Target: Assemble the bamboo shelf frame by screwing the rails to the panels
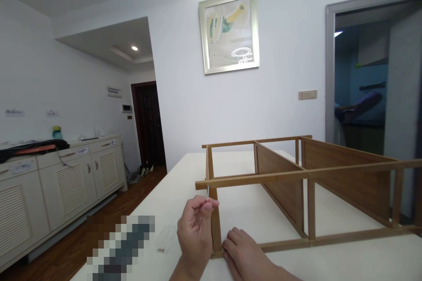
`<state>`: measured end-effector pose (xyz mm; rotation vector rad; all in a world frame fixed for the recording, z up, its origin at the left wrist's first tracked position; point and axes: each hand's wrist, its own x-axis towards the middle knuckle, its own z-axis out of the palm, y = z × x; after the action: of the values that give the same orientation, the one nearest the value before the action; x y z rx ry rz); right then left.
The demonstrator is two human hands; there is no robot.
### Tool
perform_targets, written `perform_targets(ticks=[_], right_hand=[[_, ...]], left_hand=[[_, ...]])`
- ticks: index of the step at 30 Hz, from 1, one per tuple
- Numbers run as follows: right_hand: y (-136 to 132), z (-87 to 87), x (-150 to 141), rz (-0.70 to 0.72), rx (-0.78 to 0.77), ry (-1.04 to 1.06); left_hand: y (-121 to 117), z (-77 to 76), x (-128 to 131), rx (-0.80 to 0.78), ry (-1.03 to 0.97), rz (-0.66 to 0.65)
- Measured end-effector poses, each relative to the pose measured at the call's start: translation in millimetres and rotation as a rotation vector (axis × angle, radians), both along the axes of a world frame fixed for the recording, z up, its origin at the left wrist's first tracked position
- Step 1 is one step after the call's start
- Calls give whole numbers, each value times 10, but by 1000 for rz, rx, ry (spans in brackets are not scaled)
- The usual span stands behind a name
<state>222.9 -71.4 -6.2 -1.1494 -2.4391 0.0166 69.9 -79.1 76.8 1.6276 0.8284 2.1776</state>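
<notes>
A wooden shelf frame point(296, 175) lies on its side on a white table point(171, 184). My left hand point(196, 228) is raised beside the frame's near left corner post point(216, 224), thumb and fingers pinched on a thin metal screw point(207, 191) that points up at the end of the top rail. My right hand point(245, 254) rests on the table at the foot of that post, fingers curled against the bottom rail. A small clear bag and a loose screw point(163, 243) lie on the table left of my left hand.
White cabinets point(62, 180) with items on top run along the left wall above a dark wood floor. A framed picture point(229, 30) hangs on the far wall. An open doorway point(369, 79) is at the right; a dark door point(148, 123) is beyond the table.
</notes>
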Motion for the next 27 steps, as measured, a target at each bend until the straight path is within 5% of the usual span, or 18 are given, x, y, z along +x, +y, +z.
perform_targets(ticks=[27], right_hand=[[-62, 33, 28, 22, -1, 50]], left_hand=[[22, 53, -10, -17, -64, 68]])
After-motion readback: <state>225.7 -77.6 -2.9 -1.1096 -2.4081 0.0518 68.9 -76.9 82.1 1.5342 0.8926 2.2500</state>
